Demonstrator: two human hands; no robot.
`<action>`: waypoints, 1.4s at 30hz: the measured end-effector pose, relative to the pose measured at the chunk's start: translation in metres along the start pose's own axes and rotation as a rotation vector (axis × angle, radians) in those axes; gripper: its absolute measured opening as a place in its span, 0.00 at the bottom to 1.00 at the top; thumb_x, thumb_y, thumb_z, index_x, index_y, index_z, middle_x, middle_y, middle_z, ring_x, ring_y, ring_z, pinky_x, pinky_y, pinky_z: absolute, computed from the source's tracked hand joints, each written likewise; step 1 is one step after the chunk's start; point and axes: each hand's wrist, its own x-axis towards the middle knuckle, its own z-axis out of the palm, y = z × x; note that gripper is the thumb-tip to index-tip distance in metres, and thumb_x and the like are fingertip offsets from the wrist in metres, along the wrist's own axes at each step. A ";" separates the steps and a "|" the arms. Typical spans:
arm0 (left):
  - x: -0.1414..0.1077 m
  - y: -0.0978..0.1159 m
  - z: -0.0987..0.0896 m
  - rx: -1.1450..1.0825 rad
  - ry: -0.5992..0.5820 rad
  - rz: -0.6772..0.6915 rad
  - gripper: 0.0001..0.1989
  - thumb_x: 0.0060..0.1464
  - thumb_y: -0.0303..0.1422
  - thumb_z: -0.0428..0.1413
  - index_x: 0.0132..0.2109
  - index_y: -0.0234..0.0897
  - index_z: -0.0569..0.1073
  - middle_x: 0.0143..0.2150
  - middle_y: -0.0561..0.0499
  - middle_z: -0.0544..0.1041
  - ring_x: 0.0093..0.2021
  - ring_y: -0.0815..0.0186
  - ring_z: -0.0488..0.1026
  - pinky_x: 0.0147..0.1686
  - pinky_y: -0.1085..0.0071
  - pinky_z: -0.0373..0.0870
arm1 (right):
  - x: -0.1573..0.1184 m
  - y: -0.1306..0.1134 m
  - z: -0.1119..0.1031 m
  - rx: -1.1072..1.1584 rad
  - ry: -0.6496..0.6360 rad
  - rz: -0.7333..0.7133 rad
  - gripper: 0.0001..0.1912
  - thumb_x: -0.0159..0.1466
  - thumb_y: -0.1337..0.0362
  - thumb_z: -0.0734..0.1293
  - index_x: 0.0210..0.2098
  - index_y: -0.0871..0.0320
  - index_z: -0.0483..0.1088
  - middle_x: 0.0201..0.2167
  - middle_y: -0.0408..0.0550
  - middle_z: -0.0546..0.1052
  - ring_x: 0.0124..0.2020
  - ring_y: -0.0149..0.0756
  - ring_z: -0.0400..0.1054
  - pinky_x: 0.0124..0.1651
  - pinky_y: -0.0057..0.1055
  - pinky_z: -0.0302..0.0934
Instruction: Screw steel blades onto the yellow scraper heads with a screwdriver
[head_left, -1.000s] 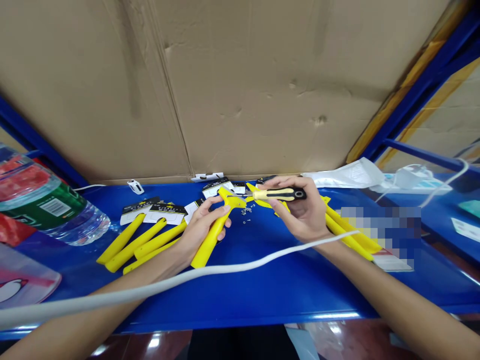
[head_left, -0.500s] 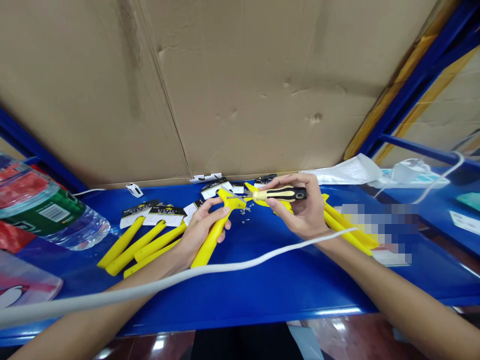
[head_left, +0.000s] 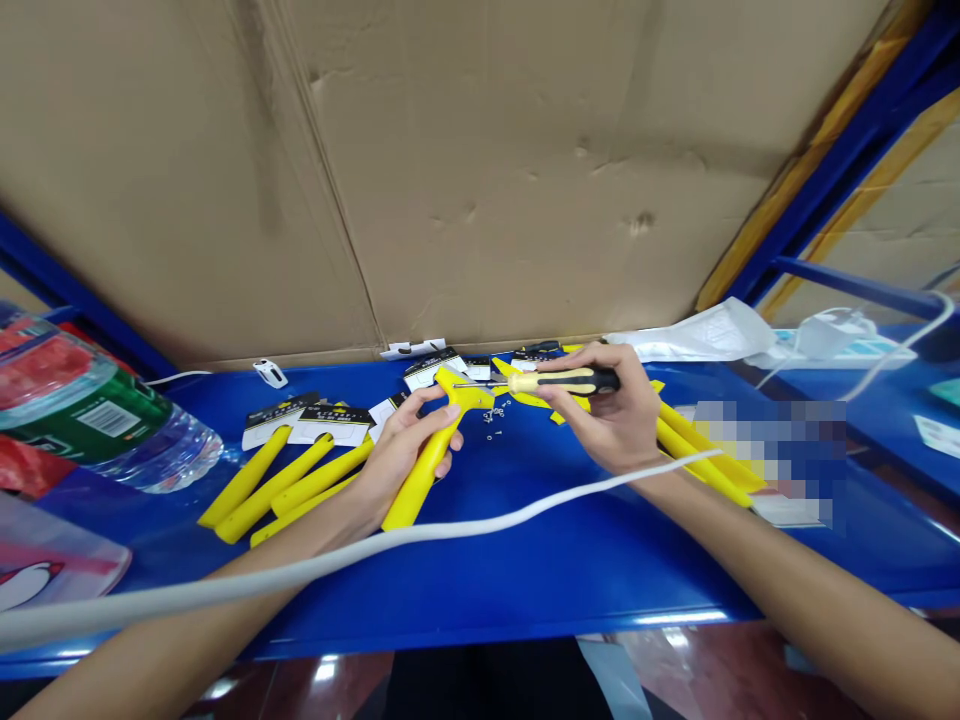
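the left hand (head_left: 399, 458) grips a stiff, moulded yellow plastic y-shaped piece (head_left: 422, 487) by its long stem, its fingers wrapped closed around it; the piece looks light but smooth, so the stem seems the surest place to hold. the right hand (head_left: 606, 410) is clamped on a black-and-yellow screwdriver (head_left: 568, 381), its thin steel shaft reaching to the piece's forked head. left of the left grip lie long yellow plastic bars (head_left: 300, 478) and black-and-white printed cards (head_left: 330, 425), while tiny silver fasteners (head_left: 495, 418) sit between both grips on the blue metal table (head_left: 525, 580).
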 end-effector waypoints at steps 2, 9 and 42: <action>0.000 0.000 0.000 0.006 0.003 -0.001 0.27 0.58 0.42 0.70 0.57 0.45 0.66 0.27 0.55 0.76 0.18 0.69 0.70 0.18 0.78 0.62 | 0.000 0.001 0.000 0.060 -0.029 0.024 0.21 0.65 0.62 0.80 0.52 0.50 0.71 0.48 0.50 0.81 0.49 0.45 0.82 0.51 0.44 0.79; -0.003 0.005 0.004 0.012 0.002 -0.010 0.28 0.57 0.42 0.70 0.57 0.45 0.66 0.28 0.55 0.76 0.18 0.70 0.69 0.18 0.77 0.62 | 0.001 -0.001 0.000 0.008 -0.006 0.029 0.20 0.64 0.62 0.81 0.50 0.50 0.72 0.44 0.48 0.83 0.46 0.44 0.82 0.49 0.42 0.79; -0.003 0.009 0.005 0.034 0.049 -0.041 0.31 0.54 0.43 0.72 0.58 0.44 0.66 0.29 0.56 0.75 0.18 0.70 0.69 0.17 0.77 0.59 | -0.002 0.001 0.001 0.099 -0.098 0.164 0.18 0.67 0.59 0.78 0.50 0.52 0.70 0.47 0.50 0.84 0.51 0.43 0.83 0.51 0.42 0.80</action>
